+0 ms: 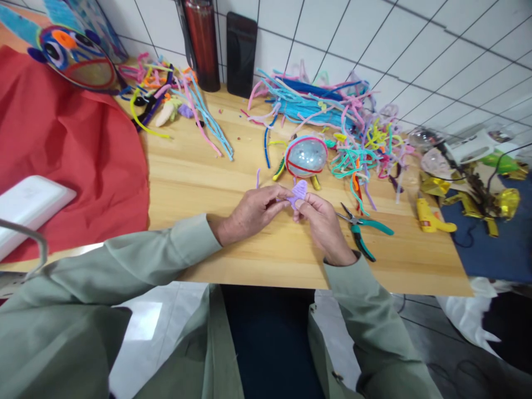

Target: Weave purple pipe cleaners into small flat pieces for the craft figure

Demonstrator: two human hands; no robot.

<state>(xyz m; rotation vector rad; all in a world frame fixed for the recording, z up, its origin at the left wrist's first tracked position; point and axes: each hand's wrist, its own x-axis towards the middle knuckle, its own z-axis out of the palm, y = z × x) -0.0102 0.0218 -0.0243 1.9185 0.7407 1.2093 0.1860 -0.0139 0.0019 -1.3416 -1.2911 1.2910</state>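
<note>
Between my hands is a small purple shape (300, 190) of coiled pipe cleaner, raised over the wooden table. My right hand (322, 220) pinches its lower end between thumb and fingers. From the other side my left hand (261, 209) is closed, fingertips pressed together at the shape's left edge on what looks like its purple pipe-cleaner strand. A purple end sticks up behind the left knuckles. Just beyond lies a clear dome (306, 157) rimmed in red and blue pipe cleaner. Green-handled pliers (361, 224) lie with jaws spread, right of my right hand.
Heaps of coloured pipe cleaners (307, 105) lie along the tiled wall. A red flask (202, 44) and a black phone (241, 54) stand behind. Left are a red cloth (103, 166), a white box (35, 208) and a decorated mask-like piece (77, 58). A yellow glue gun (430, 217) lies right.
</note>
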